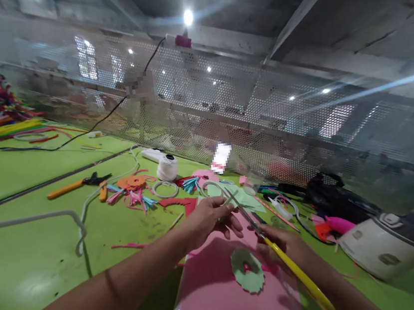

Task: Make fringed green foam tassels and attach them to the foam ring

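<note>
My left hand [217, 219] is closed in a pinch, with a thin pale green strip [231, 198] at its fingertips. My right hand [278, 244] grips a pair of scissors [290, 263] with long yellow handles. Their blades point up and left, close to the strip and my left fingers. Below both hands, a pink sheet [217, 297] carries a round green paper cutout [240, 276] with a jagged edge and a pink centre. Beyond my left hand lie light green paper pieces [252, 200] and a red paper piece [189, 205].
Left of my hands are orange-handled pliers [66, 189], a white thread cone [167, 168] and colourful tassels [134, 196]. A lit phone [221, 158] leans on the perforated metal screen [194, 111]. At right stand a white appliance [382, 246] and a black bag [328, 195].
</note>
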Demonstrator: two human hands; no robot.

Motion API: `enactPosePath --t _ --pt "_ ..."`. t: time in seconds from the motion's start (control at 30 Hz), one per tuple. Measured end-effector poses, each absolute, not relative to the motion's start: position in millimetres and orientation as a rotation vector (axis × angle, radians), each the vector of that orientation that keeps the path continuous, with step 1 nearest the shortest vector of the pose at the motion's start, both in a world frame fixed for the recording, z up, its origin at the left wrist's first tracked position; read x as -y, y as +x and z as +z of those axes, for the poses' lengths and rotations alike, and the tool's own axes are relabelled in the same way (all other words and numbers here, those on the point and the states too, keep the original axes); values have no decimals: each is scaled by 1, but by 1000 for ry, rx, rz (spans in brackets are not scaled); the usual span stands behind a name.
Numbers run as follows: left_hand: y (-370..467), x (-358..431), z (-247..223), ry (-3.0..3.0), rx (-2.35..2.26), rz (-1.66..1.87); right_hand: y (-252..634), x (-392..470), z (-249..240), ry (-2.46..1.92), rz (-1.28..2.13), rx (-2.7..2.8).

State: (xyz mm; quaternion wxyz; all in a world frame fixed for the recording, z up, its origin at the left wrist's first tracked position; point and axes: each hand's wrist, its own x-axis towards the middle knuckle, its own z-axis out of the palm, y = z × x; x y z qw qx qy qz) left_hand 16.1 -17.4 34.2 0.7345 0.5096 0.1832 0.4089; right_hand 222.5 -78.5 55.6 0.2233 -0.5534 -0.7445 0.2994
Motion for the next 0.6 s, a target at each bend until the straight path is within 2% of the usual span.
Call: enactPosePath --t 0.27,0.43,0.6 --pt "14 15 31 1099 -357 810 219 84 49 -1541 741 1982" --pt "16 17 31 1089 -375 798 219 87 47 -1535 853 1979" --pt "17 18 29 1086 -390 787 217 90 49 -1545 792 1965"
